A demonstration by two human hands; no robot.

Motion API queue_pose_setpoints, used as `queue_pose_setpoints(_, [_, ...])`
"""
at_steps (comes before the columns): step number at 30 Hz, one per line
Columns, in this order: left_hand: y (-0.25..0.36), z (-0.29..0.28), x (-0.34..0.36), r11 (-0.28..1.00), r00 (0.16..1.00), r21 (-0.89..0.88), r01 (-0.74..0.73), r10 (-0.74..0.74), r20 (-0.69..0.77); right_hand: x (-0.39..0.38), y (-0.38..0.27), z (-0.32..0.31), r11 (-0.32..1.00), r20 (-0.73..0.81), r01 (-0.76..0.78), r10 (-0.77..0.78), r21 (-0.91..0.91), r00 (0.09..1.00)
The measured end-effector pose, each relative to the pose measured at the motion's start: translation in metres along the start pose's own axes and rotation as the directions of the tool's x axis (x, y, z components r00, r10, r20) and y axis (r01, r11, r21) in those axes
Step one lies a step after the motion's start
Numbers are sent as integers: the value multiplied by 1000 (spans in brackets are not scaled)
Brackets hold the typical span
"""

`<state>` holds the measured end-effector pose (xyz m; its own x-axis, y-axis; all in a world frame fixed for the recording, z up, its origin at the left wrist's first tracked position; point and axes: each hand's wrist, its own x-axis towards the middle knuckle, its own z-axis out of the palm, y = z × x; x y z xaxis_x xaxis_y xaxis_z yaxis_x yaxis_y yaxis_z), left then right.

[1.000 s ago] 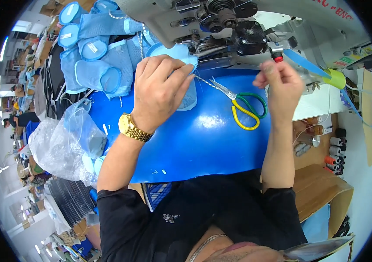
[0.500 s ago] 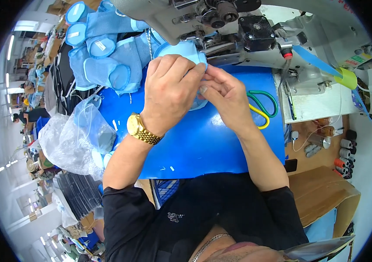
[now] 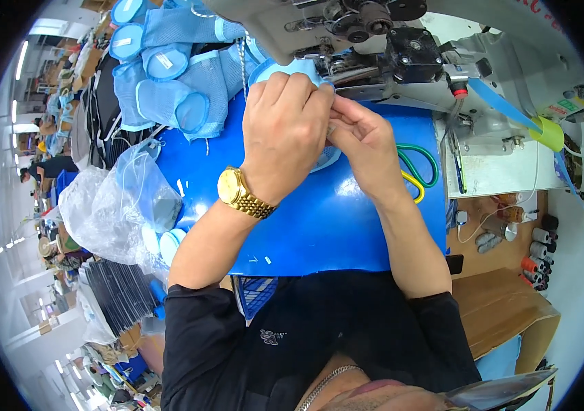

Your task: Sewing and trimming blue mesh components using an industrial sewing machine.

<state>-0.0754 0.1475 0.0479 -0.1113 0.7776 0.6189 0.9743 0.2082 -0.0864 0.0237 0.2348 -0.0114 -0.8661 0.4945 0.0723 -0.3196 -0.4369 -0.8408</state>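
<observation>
Both hands are close together in front of the sewing machine, at the edge of a light blue fabric piece. My left hand, with a gold watch on its wrist, is closed with its knuckles up, pinching that edge. From the right, my right hand meets it, thumb and fingers pinched on the same piece. Blue mesh of the piece shows below the fingers. The fingertips and the exact grip are partly hidden. Right of my right hand lie scissors with green and yellow handles.
Several blue mesh pouches with round ends are heaped at the far left, by a black bag. Clear plastic bags lie on the blue tabletop's left side. A cardboard box and thread spools are at right.
The whole view has shifted slightly. My hands have moved a little to the right and away from me, still pinching the blue fabric piece.
</observation>
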Motion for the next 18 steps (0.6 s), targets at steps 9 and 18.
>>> queue_pose_setpoints(9, [-12,-8,-9,989,999,-143,-33,27,-37,-7,0,-2,999,2,-33,33,-24,999])
queue_pose_setpoints(18, [4,-2,-1,997,998,-52,56,-57,-10,-3,-2,-6,996,48,-73,70,56,996])
